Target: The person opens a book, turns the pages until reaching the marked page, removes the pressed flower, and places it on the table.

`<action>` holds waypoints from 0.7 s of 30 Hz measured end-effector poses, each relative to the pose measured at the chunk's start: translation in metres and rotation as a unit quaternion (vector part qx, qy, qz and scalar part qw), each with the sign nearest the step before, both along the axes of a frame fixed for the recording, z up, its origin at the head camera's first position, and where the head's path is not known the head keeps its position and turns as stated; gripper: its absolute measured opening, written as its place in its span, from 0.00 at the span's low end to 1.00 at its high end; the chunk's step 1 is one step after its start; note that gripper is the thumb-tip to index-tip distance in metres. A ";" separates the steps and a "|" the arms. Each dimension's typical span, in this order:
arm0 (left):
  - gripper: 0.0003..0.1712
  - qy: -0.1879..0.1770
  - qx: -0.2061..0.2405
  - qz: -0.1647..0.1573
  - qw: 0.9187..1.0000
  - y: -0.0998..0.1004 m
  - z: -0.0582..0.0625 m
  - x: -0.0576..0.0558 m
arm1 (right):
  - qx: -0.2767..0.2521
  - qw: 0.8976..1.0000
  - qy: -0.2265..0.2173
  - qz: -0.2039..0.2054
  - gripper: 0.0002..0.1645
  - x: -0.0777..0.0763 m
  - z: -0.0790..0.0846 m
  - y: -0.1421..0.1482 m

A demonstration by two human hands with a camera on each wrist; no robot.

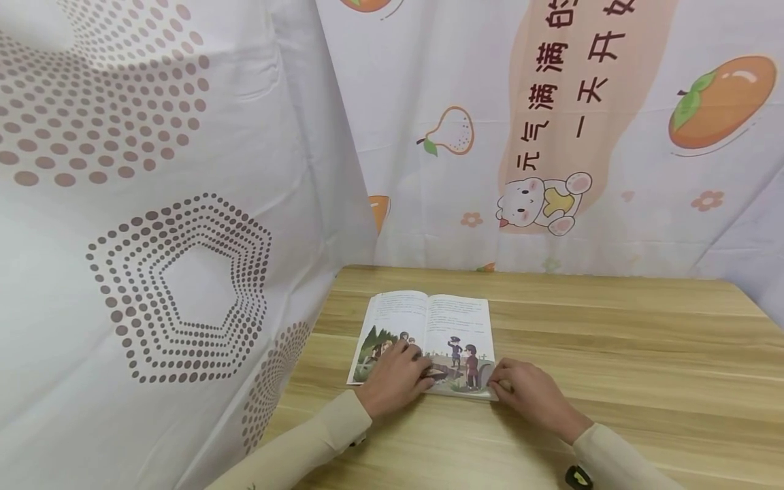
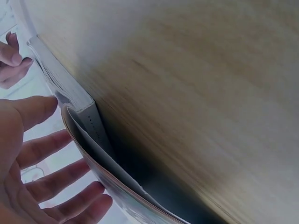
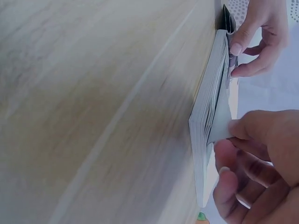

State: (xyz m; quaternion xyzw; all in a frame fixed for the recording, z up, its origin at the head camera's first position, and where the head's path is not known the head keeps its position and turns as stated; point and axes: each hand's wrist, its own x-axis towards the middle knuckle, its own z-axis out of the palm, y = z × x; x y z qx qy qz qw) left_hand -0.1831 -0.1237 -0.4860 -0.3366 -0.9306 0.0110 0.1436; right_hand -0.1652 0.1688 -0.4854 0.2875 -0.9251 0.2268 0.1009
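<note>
An open book (image 1: 456, 314) lies on the wooden table, with text at the top of both pages and colour drawings below. My left hand (image 1: 395, 378) rests across the lower left page, its fingers near the middle fold. In the left wrist view, those fingers (image 2: 56, 184) are extended and spread over the book, whose left side arches up from the table. At the lower right corner, my right hand (image 1: 533, 393) pinches a page (image 3: 221, 122) between thumb and forefinger. That corner is lifted off the thick stack of pages (image 3: 203, 112) beneath.
The wooden table (image 1: 618, 361) extends to the right of the book. A white cloth with dotted patterns (image 1: 202, 286) hangs along the left side. Behind the table hangs another cloth (image 1: 429, 204) printed with fruit, a bear and characters.
</note>
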 end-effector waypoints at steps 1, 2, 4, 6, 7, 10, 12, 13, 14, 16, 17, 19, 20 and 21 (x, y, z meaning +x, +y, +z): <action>0.19 -0.003 -0.001 0.000 1.000 0.000 0.000 0.000 | 0.000 1.000 0.005 0.000 0.04 0.000 0.000 -0.001; 0.20 -0.007 -0.002 0.000 1.000 0.000 0.000 -0.001 | -0.001 1.000 0.009 0.001 0.03 -0.001 0.000 -0.001; 0.22 -0.014 -0.005 0.000 1.000 0.001 0.000 -0.001 | -0.004 1.000 0.011 0.000 0.03 -0.001 0.001 -0.002; 0.26 -0.020 -0.007 0.000 1.000 0.002 0.001 -0.001 | -0.011 1.000 0.007 -0.006 0.02 -0.002 0.002 -0.002; 0.28 -0.022 -0.007 -0.001 1.000 0.003 0.001 -0.001 | -0.013 1.000 0.005 -0.008 0.03 -0.001 0.002 -0.003; 0.33 -0.023 -0.012 -0.003 1.000 0.005 0.002 -0.001 | -0.025 1.000 -0.006 -0.014 0.06 -0.001 0.003 -0.003; 0.34 -0.020 -0.016 -0.005 1.000 0.006 0.003 -0.001 | -0.035 0.999 -0.014 -0.016 0.09 -0.001 0.004 -0.002; 0.34 -0.017 -0.019 -0.006 1.000 0.006 0.003 -0.002 | -0.041 0.999 -0.018 -0.017 0.10 -0.001 0.004 -0.002; 0.34 -0.014 -0.022 -0.006 1.000 0.006 0.003 -0.002 | -0.048 0.998 -0.023 -0.018 0.10 -0.002 0.005 -0.002; 0.34 -0.011 -0.028 -0.005 1.000 0.007 0.004 -0.002 | -0.064 0.997 -0.031 -0.019 0.11 -0.002 0.006 -0.001; 0.34 -0.010 -0.030 -0.004 0.999 0.007 0.003 -0.002 | -0.072 0.997 -0.034 -0.020 0.11 -0.002 0.007 -0.001; 0.34 -0.008 -0.034 0.000 0.999 0.008 0.003 -0.001 | -0.086 0.995 -0.042 -0.023 0.11 -0.002 0.009 -0.002; 0.34 -0.007 -0.035 0.001 0.999 0.008 0.003 -0.001 | -0.092 0.994 -0.044 -0.025 0.11 -0.002 0.009 -0.002; 0.32 -0.005 -0.033 0.002 0.999 0.008 0.002 -0.002 | -0.097 0.994 -0.046 -0.028 0.11 -0.002 0.010 -0.002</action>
